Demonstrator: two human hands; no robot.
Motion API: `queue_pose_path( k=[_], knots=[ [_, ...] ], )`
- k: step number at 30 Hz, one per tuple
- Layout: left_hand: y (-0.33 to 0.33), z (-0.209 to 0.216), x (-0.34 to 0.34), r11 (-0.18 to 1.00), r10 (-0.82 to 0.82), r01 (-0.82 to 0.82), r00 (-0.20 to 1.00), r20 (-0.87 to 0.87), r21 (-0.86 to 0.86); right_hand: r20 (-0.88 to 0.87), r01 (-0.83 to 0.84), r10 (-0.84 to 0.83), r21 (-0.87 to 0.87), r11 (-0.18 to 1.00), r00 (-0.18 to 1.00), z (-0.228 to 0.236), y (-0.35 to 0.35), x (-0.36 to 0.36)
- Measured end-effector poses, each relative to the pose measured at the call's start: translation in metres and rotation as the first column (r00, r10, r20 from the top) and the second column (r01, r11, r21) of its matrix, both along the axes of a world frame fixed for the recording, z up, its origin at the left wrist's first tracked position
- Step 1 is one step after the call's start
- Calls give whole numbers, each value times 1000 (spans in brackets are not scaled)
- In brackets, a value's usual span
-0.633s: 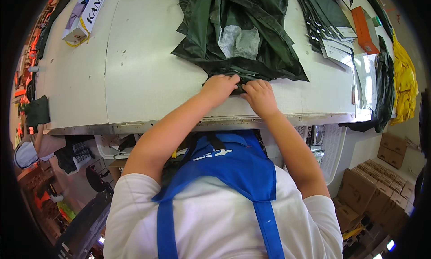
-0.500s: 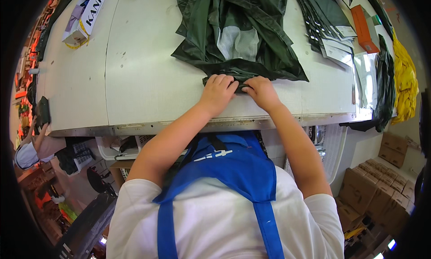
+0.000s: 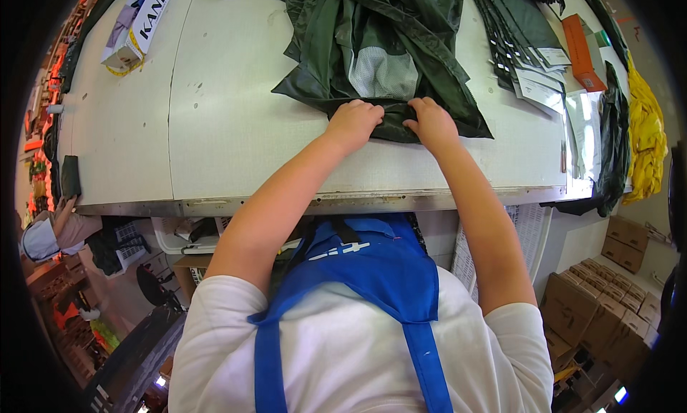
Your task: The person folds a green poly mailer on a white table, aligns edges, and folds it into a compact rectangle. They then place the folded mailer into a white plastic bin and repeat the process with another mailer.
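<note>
Nearest to us is the blue apron (image 3: 358,270) over a white shirt, and just past it the metal edge strip (image 3: 358,200) of the white table (image 3: 236,120). Beyond that strip, both hands work at the near end of the dark green garment (image 3: 429,27), which lies on the middle of the table. Our left hand (image 3: 356,123) is curled over the turned edge (image 3: 395,133), and our right hand (image 3: 434,125) grips it between thumb and fingers, a short stretch of cloth bare between them.

As we judge it, the work is at an early stage: only this near edge is gathered, though with our fingers over it we cannot tell how many turns it holds. Farther up, the white mesh panel (image 3: 383,73) lies exposed, and the bulk beyond it is loose and rumpled, with corners spread to either side; that larger part is left undone.

Far to the right lie fanned flat dark packs (image 3: 515,34) with white labels and, beside them, an orange box (image 3: 584,53).
</note>
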State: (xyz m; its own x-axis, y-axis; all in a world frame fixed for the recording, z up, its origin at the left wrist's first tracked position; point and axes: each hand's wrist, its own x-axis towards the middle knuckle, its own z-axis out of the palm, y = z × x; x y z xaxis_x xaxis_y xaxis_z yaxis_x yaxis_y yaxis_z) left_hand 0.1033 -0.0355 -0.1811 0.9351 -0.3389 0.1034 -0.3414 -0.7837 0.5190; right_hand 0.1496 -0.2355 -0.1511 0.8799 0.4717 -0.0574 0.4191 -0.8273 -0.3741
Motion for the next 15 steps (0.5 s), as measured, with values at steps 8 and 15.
queue_pose_path(
  k=[8,15],
  knots=[
    [-12,0,-13,999,-15,11,992,127,37,-112,341,-322,312,887,940,1,13,2],
    [-3,16,-14,997,70,-73,987,142,16,163,-111,65,293,950,985,-8,-8,-34]
  ],
)
